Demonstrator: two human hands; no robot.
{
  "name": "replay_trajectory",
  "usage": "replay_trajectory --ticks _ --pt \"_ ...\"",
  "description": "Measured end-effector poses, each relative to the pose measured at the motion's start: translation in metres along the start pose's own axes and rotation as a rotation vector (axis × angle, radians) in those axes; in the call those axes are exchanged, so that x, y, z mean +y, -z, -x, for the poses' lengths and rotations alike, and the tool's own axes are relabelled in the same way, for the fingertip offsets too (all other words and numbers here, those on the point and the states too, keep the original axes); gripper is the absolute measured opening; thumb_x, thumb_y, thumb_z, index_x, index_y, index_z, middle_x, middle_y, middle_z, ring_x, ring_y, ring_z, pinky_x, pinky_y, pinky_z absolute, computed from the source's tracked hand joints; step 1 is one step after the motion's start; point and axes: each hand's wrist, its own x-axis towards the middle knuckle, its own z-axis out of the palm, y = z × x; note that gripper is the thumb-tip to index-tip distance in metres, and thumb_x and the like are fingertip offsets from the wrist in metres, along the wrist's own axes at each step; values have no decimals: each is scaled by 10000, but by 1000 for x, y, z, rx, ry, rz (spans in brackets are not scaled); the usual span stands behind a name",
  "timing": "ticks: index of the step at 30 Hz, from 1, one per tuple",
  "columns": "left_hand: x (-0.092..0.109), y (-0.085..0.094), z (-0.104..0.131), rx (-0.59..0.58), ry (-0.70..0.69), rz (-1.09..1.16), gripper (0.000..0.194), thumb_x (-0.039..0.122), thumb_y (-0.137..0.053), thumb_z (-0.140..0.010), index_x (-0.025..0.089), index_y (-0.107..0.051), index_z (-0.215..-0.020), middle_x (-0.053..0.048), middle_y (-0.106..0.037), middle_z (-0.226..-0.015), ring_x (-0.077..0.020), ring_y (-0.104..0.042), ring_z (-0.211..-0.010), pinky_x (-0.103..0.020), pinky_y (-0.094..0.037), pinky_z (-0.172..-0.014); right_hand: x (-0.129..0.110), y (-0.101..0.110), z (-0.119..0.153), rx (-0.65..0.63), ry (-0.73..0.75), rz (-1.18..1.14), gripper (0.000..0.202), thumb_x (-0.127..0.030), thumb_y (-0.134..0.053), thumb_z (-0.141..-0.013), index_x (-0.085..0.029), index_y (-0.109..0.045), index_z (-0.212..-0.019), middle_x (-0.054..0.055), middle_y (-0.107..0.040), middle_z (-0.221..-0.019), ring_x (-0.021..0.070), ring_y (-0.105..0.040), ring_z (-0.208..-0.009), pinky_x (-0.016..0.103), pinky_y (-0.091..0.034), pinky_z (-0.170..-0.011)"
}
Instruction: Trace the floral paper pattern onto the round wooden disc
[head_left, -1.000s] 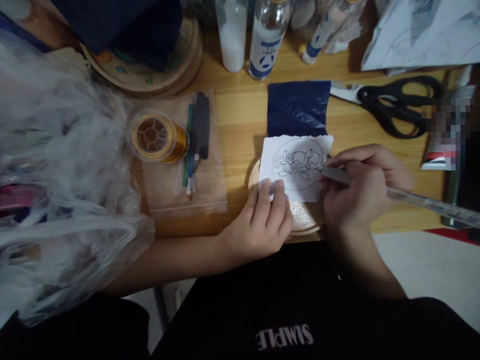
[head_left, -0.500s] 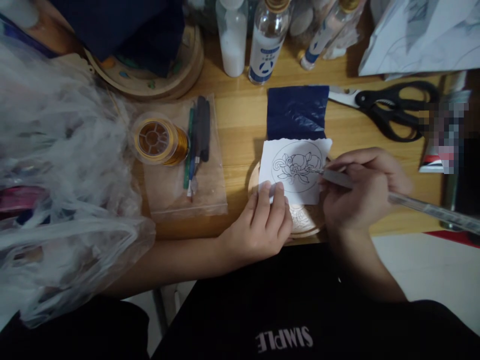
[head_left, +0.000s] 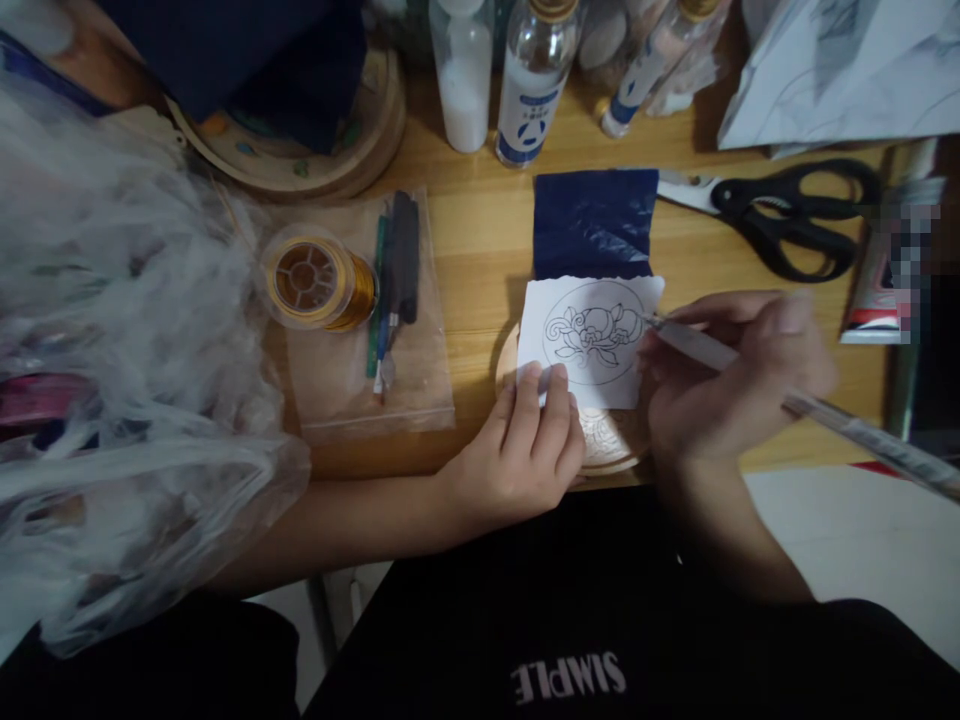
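A white paper (head_left: 536,320) bears a black line drawing of flowers and leaves inside a circle. It lies over a round wooden piece (head_left: 600,440) whose lower part shows a carved or drawn pattern. My left hand (head_left: 525,450) rests on the paper's lower left with its fingers stretched flat. Held slantwise in my right hand (head_left: 735,385) is a pen (head_left: 694,345), its tip at the right side of the drawn circle. Whether the tip touches the paper I cannot tell. Dark blue carbon paper (head_left: 592,225) lies just behind the white sheet.
Black-handled scissors (head_left: 780,215) and a paint tube (head_left: 877,290) lie to the right. At the left, a spool of golden wire (head_left: 322,280) and several brushes (head_left: 390,290) sit on a clear bag (head_left: 330,390). Bottles (head_left: 532,100) stand behind; a plastic bag (head_left: 150,350) fills the far left.
My right hand and the pen have shifted, the pen tip moving slightly right and up across the drawing. My left hand stays in place on the paper.
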Motion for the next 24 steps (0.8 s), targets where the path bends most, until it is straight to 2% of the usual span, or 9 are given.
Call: replay_trajectory --ticks 5,9,13,20,24 --pt "0 -1 0 8 2 -24 370 315 -604 -931 -11 -671 -1093 -243 -698 -1174 -346 -714 -1038 -368 -626 -834 1 1 0 10 8 30 185 -276 -581 -824 -206 -593 -653 -64 -576 -547 78 -537 -422 229 -404 -362" --pt "-1 -1 -1 18 4 -27 352 309 -580 -943 -1 -678 -1078 -237 -703 -1164 -331 -722 -1024 -364 -628 -833 0 2 0 10 -6 56 119 -216 -609 -787 -207 -597 -670 -70 -593 -570 71 -534 -446 225 -405 -401" --pt "-1 0 -1 16 8 -32 328 297 -597 -931 13 -684 -1070 -223 -709 -1165 -319 -723 -1025 -354 -627 -836 4 5 -1 -22 60 58 75 -207 -633 -778 -198 -624 -704 -57 -599 -598 72 -540 -465 239 -399 -427" --pt "1 -1 1 8 10 -10 410 364 -565 -960 -3 -673 -1104 -257 -688 -1192 -315 -714 -1043 -380 -608 -855 10 6 -1 7 118 114 76 -231 -640 -756 -215 -646 -682 -61 -589 -568 83 -521 -463 261 -388 -453" --pt "0 -1 0 8 4 -16 438 391 -543 -965 -6 -676 -1092 -248 -696 -1179 -325 -720 -1027 -367 -618 -827 5 6 0 7 71 86 233 -291 -550 -817 -207 -650 -624 -48 -559 -514 81 -485 -413 249 -313 -377"
